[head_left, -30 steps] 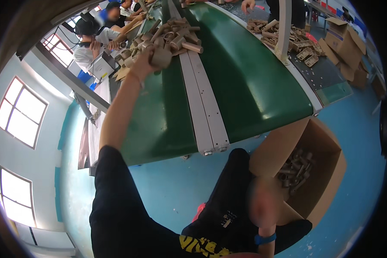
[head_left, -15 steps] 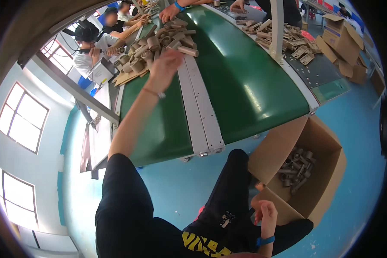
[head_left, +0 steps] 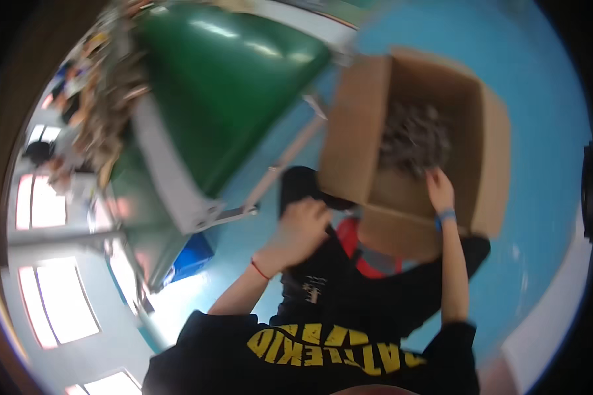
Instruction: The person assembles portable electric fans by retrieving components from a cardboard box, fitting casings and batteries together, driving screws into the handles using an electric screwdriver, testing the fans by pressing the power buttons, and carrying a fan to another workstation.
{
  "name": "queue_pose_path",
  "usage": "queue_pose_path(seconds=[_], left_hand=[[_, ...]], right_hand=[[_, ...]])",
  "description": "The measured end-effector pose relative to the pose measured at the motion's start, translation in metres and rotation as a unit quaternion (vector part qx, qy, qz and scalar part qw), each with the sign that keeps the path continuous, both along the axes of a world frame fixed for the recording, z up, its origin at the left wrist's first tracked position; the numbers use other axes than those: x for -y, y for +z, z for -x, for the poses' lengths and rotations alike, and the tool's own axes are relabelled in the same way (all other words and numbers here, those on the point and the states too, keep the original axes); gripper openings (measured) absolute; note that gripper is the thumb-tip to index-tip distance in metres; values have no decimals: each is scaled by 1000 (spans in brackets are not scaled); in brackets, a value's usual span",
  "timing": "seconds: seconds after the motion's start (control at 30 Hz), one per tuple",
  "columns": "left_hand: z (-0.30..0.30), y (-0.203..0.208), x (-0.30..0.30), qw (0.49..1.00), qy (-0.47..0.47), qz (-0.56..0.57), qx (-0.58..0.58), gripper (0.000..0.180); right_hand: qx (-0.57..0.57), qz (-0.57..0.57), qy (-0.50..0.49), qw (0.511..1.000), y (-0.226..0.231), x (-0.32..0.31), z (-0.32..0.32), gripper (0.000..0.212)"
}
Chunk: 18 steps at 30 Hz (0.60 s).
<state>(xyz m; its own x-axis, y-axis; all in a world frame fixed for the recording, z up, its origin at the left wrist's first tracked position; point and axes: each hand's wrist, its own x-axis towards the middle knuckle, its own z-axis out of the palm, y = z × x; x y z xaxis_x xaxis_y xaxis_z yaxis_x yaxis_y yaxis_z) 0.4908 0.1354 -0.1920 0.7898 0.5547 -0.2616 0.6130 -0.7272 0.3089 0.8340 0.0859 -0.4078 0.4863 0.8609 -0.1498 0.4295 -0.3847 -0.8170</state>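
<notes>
My right hand (head_left: 440, 191) reaches into an open cardboard box (head_left: 356, 131) at the right. Its fingers are drawn together at the near edge of a pile of small grey-brown parts (head_left: 415, 138); what they grip, if anything, is hidden. My left hand (head_left: 301, 230) is over my lap, left of the box, blurred. Its fingers are curled in, and I cannot make out what is inside them. The parts in the box are too smeared to tell singly.
The green conveyor belt (head_left: 224, 72) with its pale metal rail (head_left: 168, 164) lies to the left. Blurred brown parts (head_left: 112, 99) are heaped on its far left. A blue container (head_left: 190, 258) is under its near end. Something red (head_left: 352, 237) shows between my legs.
The view has swung toward the box. My left hand has come back from the heap on the belt to over my lap. My right hand has moved from beside the box into it.
</notes>
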Motion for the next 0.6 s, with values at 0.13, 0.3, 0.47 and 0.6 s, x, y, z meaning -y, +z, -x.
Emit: queue_pose_path(seconds=[0.13, 0.3, 0.47, 0.6], left_hand=[[-58, -55, -25, 990, 73, 106, 53, 63], [-158, -140, -64, 980, 190, 25, 53, 76], [-196, -218, -90, 952, 284, -112, 22, 77], [-200, -216, -89, 948, 286, -137, 10, 73]], right_hand=[[5, 226, 104, 969, -73, -27, -54, 41], [3, 406, 218, 887, -169, -21, -80, 46], [14, 409, 204, 889, -230, -36, -55, 68], [51, 374, 175, 909, -267, -68, -31, 78]])
